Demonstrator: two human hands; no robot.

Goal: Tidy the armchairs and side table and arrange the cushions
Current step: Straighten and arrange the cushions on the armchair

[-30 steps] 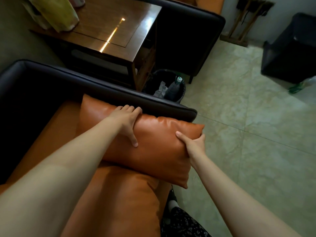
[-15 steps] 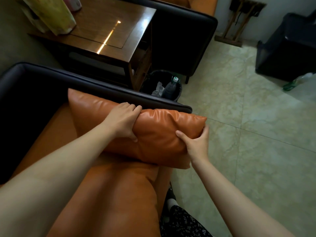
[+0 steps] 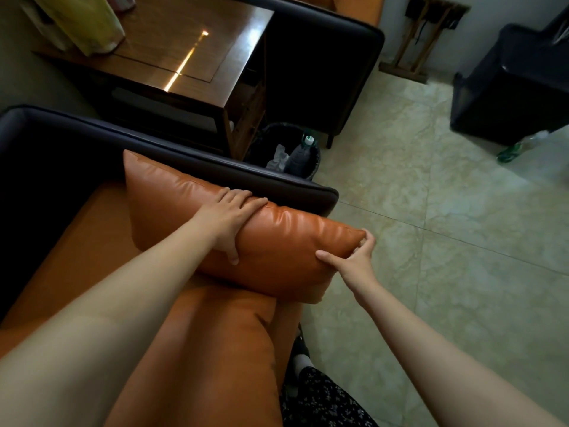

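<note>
The orange cushion (image 3: 271, 238) now stands on its long edge along the dark armrest (image 3: 191, 167) of the near armchair (image 3: 46, 155), over the orange seat (image 3: 92, 229); a second ago it lay flatter and lower, so it has been tipped up and pushed toward the chair's back. The left hand (image 3: 229, 221) is clamped over its top edge, thumb on the front face. The right hand (image 3: 354, 260) pinches the outer corner, which juts past the seat front. Judging by this, the cushion is nearly placed and only needs sliding inward. Beyond the armrest sit a waste bin (image 3: 284, 157) and the side table (image 3: 191, 53)
</note>
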